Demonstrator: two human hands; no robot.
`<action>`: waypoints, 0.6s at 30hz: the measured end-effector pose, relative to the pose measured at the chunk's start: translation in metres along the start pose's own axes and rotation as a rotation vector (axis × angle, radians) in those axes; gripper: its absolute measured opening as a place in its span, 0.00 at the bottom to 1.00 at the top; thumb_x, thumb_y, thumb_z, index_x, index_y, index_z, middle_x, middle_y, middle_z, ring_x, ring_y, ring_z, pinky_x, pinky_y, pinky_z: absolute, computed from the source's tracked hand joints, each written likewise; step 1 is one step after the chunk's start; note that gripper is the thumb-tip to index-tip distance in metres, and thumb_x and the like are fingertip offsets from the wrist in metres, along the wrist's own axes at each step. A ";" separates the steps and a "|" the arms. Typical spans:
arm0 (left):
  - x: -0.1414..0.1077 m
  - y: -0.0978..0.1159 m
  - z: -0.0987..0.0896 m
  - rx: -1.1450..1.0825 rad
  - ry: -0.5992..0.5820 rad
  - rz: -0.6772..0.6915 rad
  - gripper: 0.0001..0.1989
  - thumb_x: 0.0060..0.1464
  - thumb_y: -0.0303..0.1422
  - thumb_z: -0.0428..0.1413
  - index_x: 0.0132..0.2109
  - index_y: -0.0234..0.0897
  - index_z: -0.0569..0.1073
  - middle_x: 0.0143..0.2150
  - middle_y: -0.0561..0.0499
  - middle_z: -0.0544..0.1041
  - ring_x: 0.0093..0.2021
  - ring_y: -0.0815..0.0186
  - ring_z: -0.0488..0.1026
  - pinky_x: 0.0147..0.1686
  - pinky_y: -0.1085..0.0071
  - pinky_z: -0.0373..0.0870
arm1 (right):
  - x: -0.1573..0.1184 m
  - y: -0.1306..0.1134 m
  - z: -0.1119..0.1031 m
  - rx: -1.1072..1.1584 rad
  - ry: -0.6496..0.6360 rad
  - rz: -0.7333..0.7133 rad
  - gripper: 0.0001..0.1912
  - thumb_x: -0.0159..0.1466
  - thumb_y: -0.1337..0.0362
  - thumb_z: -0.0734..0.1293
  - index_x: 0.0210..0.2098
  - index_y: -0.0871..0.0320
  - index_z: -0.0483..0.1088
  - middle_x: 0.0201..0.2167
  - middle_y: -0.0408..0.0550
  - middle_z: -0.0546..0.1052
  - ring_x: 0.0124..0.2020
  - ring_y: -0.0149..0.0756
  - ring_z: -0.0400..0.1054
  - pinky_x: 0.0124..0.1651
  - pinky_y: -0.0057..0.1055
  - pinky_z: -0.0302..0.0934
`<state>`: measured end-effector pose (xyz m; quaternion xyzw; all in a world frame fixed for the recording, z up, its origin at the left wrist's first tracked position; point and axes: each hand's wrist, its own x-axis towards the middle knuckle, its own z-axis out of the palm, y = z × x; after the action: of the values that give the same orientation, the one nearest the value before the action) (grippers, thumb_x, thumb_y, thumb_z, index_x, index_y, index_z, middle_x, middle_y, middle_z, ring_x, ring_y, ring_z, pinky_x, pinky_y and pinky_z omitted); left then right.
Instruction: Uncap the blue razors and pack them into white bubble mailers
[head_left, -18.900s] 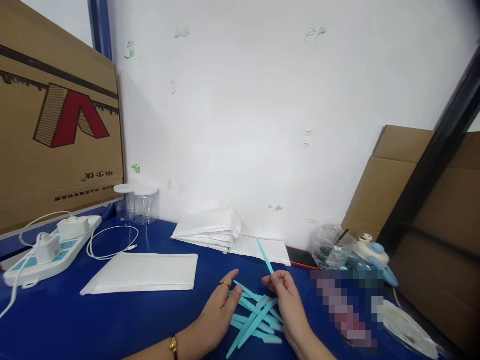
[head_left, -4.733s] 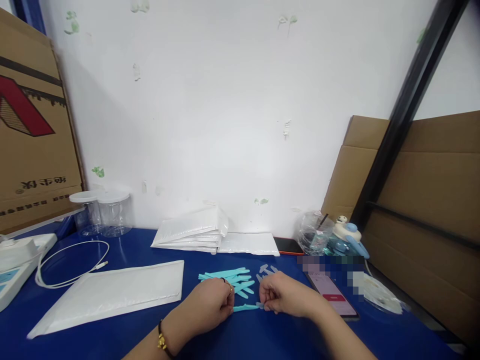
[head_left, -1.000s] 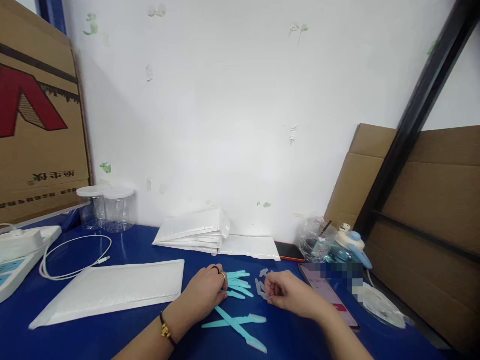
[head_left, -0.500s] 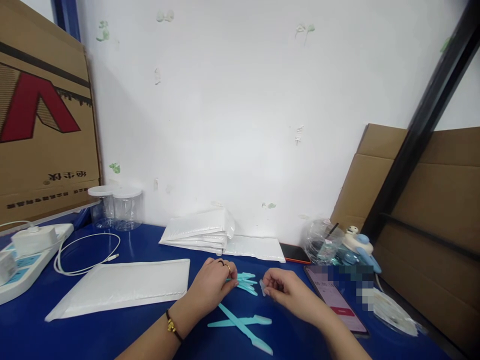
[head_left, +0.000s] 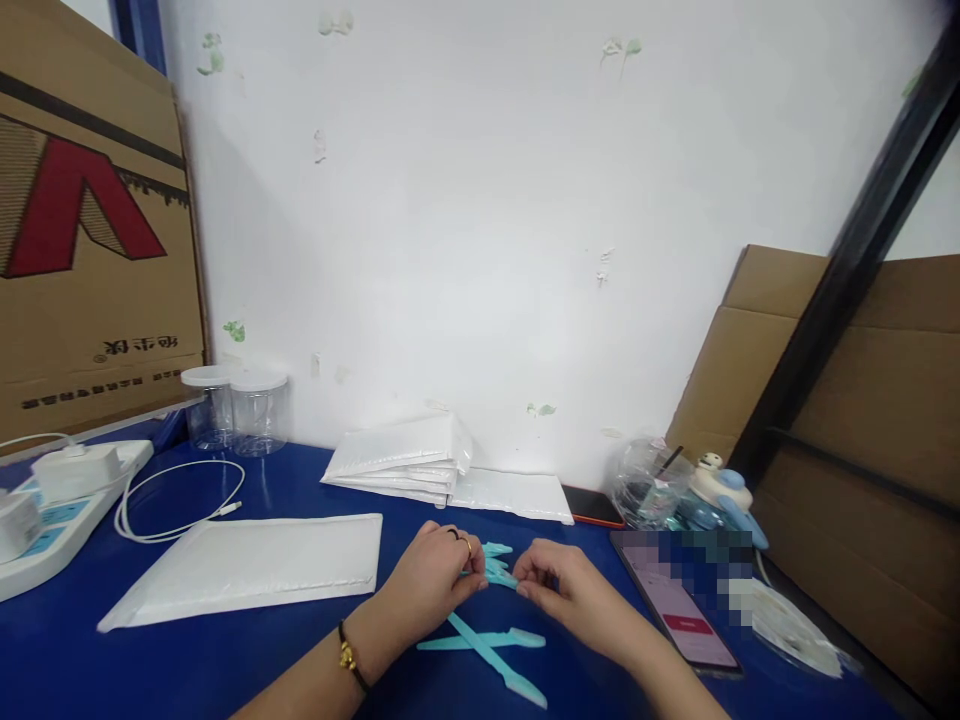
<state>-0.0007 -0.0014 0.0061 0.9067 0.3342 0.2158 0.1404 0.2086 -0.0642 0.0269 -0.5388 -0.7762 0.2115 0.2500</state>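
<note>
My left hand [head_left: 439, 570] is closed in a pinch around the handle ends of several teal eyebrow razors [head_left: 496, 568], which fan out to the right from its fingers. The fingertips of my right hand [head_left: 559, 578] are pinched together at the far ends of those razors, touching or nearly touching the lowest tip. What sits between these fingers is hidden. Just below my hands, two more teal eyebrow razors [head_left: 486, 648] lie crossed on the blue table, their pale blade ends pointing right.
A white padded mailer [head_left: 251, 570] lies to the left, and a stack of mailers [head_left: 397, 460] rests against the wall. Right of my hand is a phone [head_left: 679, 610]. A power strip [head_left: 82, 520], a white cable [head_left: 180, 500] and clear jars [head_left: 259, 415] occupy the left side.
My right hand has moved slightly left, up to the razor tips. The small translucent piece visible at its fingertips before is now hidden. My left hand has shifted slightly right with the razors.
</note>
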 end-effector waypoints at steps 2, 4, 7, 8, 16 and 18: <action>-0.001 0.004 0.002 -0.018 -0.059 -0.014 0.04 0.51 0.35 0.57 0.32 0.40 0.72 0.30 0.57 0.75 0.34 0.68 0.69 0.38 0.70 0.53 | -0.002 0.000 0.003 0.001 -0.039 -0.007 0.04 0.59 0.66 0.63 0.30 0.57 0.71 0.28 0.42 0.71 0.28 0.29 0.63 0.30 0.22 0.55; -0.002 0.007 0.005 -0.032 -0.121 -0.024 0.05 0.50 0.36 0.58 0.30 0.40 0.72 0.28 0.58 0.75 0.31 0.69 0.69 0.38 0.70 0.54 | -0.003 0.003 0.004 0.013 -0.101 0.000 0.04 0.59 0.66 0.64 0.30 0.57 0.72 0.27 0.42 0.71 0.27 0.28 0.63 0.29 0.22 0.55; -0.003 0.005 0.005 -0.033 -0.137 -0.021 0.08 0.48 0.40 0.59 0.33 0.42 0.73 0.29 0.58 0.75 0.32 0.68 0.70 0.39 0.70 0.55 | -0.002 0.012 0.001 0.003 -0.144 0.020 0.05 0.58 0.65 0.64 0.31 0.56 0.73 0.26 0.41 0.71 0.26 0.28 0.64 0.28 0.21 0.55; -0.003 0.004 0.004 -0.018 -0.115 -0.024 0.08 0.48 0.40 0.60 0.34 0.43 0.73 0.31 0.57 0.75 0.34 0.67 0.70 0.39 0.70 0.55 | -0.002 0.015 -0.001 -0.026 -0.117 0.021 0.06 0.59 0.65 0.64 0.31 0.56 0.73 0.26 0.42 0.72 0.26 0.29 0.64 0.28 0.22 0.55; 0.001 -0.016 -0.002 0.202 -0.035 -0.159 0.07 0.51 0.32 0.55 0.40 0.43 0.72 0.42 0.51 0.73 0.45 0.61 0.68 0.41 0.67 0.57 | 0.010 0.032 0.008 -0.312 0.133 0.137 0.07 0.59 0.67 0.61 0.28 0.57 0.70 0.28 0.45 0.73 0.29 0.33 0.66 0.33 0.26 0.55; 0.001 -0.019 0.001 0.214 -0.046 -0.165 0.06 0.52 0.31 0.54 0.38 0.42 0.72 0.41 0.51 0.73 0.44 0.61 0.68 0.41 0.67 0.58 | 0.014 0.033 0.017 -0.368 0.130 0.177 0.06 0.59 0.65 0.62 0.28 0.58 0.70 0.29 0.46 0.73 0.30 0.34 0.67 0.32 0.26 0.55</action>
<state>-0.0095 0.0133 -0.0017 0.8906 0.4254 0.1459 0.0680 0.2180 -0.0413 -0.0043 -0.6540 -0.7336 0.0519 0.1774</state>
